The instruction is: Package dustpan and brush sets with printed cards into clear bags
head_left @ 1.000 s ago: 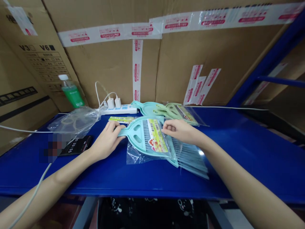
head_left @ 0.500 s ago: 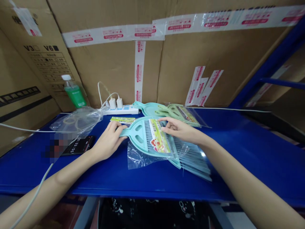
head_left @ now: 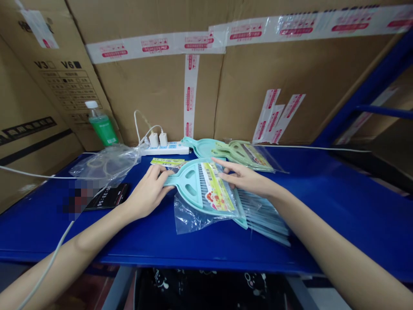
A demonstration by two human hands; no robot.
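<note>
A teal dustpan (head_left: 193,187) with a small brush lies half inside a clear plastic bag (head_left: 190,215) on the blue table (head_left: 338,202). A yellow printed label card (head_left: 217,191) lies on the pan. My left hand (head_left: 148,191) grips the dustpan's handle end, fingers curled on it. My right hand (head_left: 243,178) rests on the pan's far edge by the card, fingers stretched out flat. The brush's bristles (head_left: 266,219) stick out to the right.
Further bagged dustpan sets (head_left: 232,150) lie behind. A loose yellow card (head_left: 166,162), a white power strip (head_left: 164,147), a green bottle (head_left: 100,125), an empty clear bag (head_left: 105,165) and a black phone (head_left: 106,196) sit at left. Cardboard boxes (head_left: 258,82) wall the back.
My right hand's fingers have gone from a pinch on the card's edge to lying stretched out over the pan. The pan has shifted slightly. My left hand stays on the handle.
</note>
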